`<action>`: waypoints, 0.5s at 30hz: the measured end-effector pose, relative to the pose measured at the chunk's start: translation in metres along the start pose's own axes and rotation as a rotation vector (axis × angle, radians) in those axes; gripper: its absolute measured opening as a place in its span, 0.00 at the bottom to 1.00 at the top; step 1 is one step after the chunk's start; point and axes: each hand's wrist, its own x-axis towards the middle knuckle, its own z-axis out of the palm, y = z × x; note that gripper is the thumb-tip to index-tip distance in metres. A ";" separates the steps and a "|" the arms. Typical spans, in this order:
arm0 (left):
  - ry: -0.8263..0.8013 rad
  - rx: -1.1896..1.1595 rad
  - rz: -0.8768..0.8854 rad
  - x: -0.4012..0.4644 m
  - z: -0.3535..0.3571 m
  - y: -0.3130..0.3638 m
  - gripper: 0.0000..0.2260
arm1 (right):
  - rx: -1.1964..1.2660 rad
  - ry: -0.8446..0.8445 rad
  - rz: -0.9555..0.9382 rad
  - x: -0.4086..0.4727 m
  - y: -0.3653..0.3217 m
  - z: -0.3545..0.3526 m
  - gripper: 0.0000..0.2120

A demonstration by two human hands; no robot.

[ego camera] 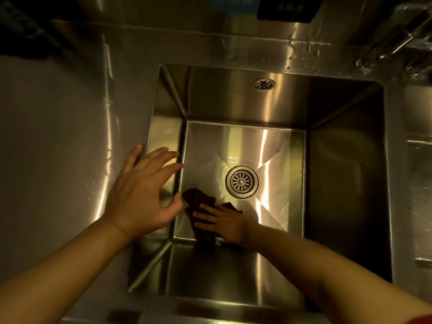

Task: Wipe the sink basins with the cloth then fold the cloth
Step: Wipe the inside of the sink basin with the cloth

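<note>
Right hand [224, 224] flat, pressing cloth [198, 202] lengthwise near-far; left hand [142, 195] spread wide.

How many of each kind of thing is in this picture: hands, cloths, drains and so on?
Hands: 2, left hand and right hand
Dark red cloth: 1
Sink basin: 1
Floor drain: 1
Overflow grille: 1
Total: 6

A steel surface [58, 127] lies left of the basin, wet with scattered droplets. A dark sign [287, 8] hangs on the back wall, and a blurred shiny faucet [392, 40] shows at upper right
</note>
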 end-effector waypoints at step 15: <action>-0.010 0.026 -0.017 0.001 0.002 0.002 0.27 | 0.149 0.429 0.672 -0.033 0.160 -0.088 0.33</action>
